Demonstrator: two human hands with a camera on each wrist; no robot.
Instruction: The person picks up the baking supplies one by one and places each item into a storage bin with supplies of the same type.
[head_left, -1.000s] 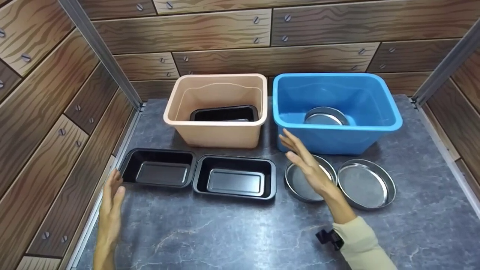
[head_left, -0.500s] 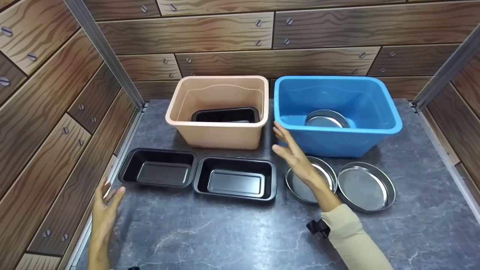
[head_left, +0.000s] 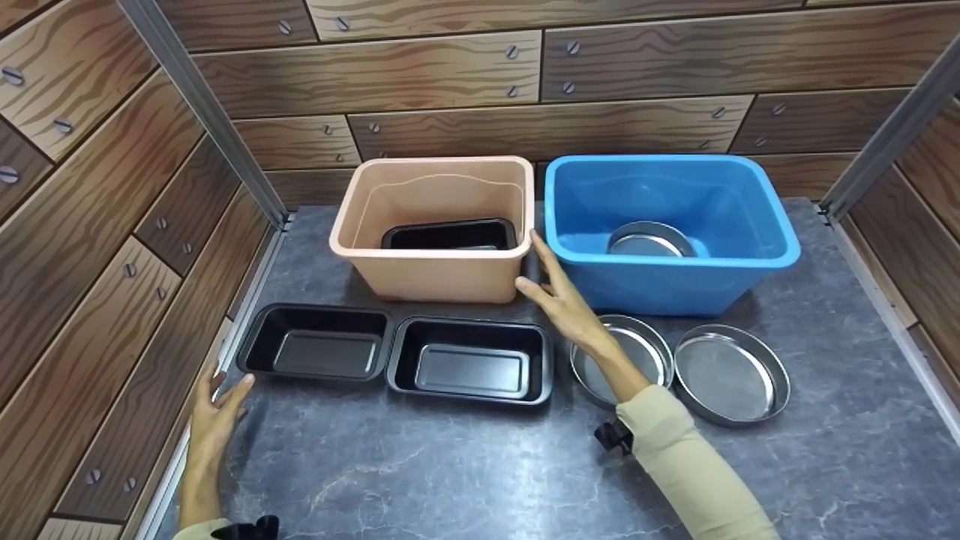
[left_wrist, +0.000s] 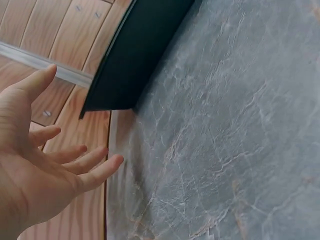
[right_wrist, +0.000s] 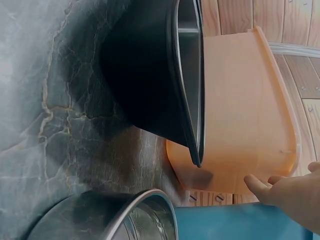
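My left hand (head_left: 211, 420) is held with spread fingers just in front of the left black loaf pan (head_left: 322, 343), holding nothing; in the left wrist view a gap shows between hand and pan. My right hand (head_left: 562, 304) reaches forward with straight fingers toward the gap between the peach bin (head_left: 442, 277) and the blue bin (head_left: 645, 289). Whether its fingertips touch the peach bin, I cannot tell. Below it lies a second loaf pan (head_left: 472, 364). A round cake tin (head_left: 630, 337) is partly covered by the right forearm, with another round tin (head_left: 727, 375) beside it.
Inside the peach bin sits a black loaf pan (head_left: 450, 234). A round tin (head_left: 651, 240) lies in the blue bin. Wood-patterned walls (head_left: 450, 75) enclose the grey marbled table (head_left: 420, 465) at the back and both sides.
My right hand has moved left, from in front of the blue bin toward the peach bin's right side. The left hand has shifted slightly lower and its fingers have spread. Pans and bins stay put.
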